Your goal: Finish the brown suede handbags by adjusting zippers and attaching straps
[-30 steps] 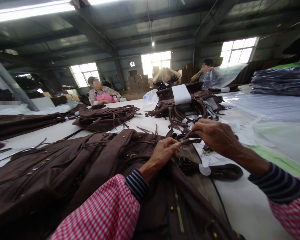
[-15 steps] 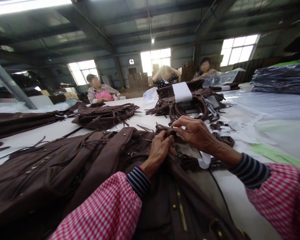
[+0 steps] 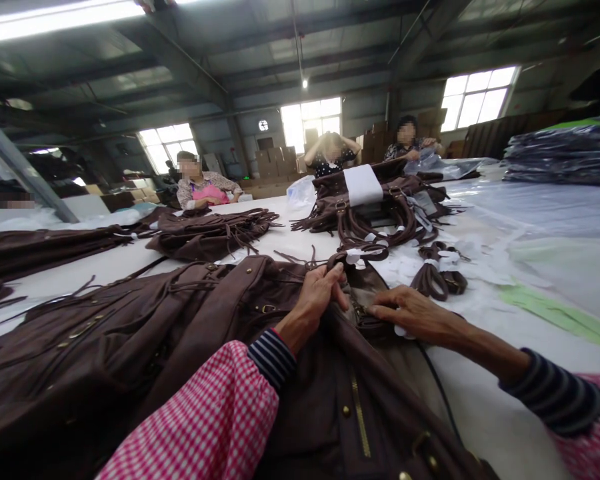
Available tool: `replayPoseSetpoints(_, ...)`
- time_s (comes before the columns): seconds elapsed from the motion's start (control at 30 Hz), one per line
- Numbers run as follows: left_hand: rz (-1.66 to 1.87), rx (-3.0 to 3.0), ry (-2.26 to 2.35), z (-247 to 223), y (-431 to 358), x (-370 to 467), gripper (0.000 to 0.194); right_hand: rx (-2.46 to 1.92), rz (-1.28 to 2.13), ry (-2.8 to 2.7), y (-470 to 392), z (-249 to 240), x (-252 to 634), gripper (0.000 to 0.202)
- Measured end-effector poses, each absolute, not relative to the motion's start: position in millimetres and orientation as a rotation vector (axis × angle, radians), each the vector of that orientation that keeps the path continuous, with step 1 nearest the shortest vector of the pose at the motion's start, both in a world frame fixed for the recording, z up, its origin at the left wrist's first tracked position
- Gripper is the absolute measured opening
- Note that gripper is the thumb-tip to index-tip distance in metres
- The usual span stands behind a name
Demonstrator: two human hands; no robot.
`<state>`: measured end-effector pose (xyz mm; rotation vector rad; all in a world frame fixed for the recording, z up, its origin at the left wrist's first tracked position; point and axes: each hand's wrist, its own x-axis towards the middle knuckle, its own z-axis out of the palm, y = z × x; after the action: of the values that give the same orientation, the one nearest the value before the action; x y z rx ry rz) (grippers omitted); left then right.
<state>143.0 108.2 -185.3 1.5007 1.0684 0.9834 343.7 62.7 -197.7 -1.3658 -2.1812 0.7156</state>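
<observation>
A dark brown bag (image 3: 290,387) with brass studs and a brass zip (image 3: 361,417) lies before me, its mouth spread to show a grey-beige lining. My left hand (image 3: 317,297) is closed on the bag's edge, thumb up, keeping the opening apart. Inside the mouth sits a coiled brown strap (image 3: 375,328) with metal fittings and a bit of white wrap. Fingers of my right hand (image 3: 420,317) reach in from the right and close at this strap; their tips are partly hidden. Just beyond my left hand is a looped brown handle (image 3: 367,253) with white wrapping.
More brown fringed bags lie left (image 3: 210,230) and ahead (image 3: 365,197), the latter stack with a white paper band. Wrapped strap bundles (image 3: 437,270) lie right of the bag. Plastic-wrapped goods (image 3: 560,153) are piled far right. Several people sit across the table (image 3: 520,407).
My right hand has left the bag's upper edge and moved down and right to the coiled strap inside. The wrapped handle now shows beyond. My left hand stays on the edge.
</observation>
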Motion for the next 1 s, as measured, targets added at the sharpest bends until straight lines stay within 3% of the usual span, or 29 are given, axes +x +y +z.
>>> replayPoseSetpoints(0.13,0.982,1.576,1.049,-186.2,107.4,142.9,0.04,-1.303,0.713,-2.191,63.3,-197.1,351.2,0.04)
replayPoseSetpoints(0.43,0.988,1.724,0.987,-184.6,102.8,145.3,0.041,-1.386,0.363,-2.426,53.4,-196.8,368.0,0.016)
replayPoseSetpoints(0.7,0.91,1.856,0.988,-180.4,97.2,148.4,0.029,-1.542,-0.185,-2.485,48.2,-181.9,369.5,0.015)
replayPoseSetpoints(1.0,0.811,1.774,0.984,-184.9,104.9,148.1,0.037,-1.577,0.162,-2.409,49.7,-185.0,377.8,0.013)
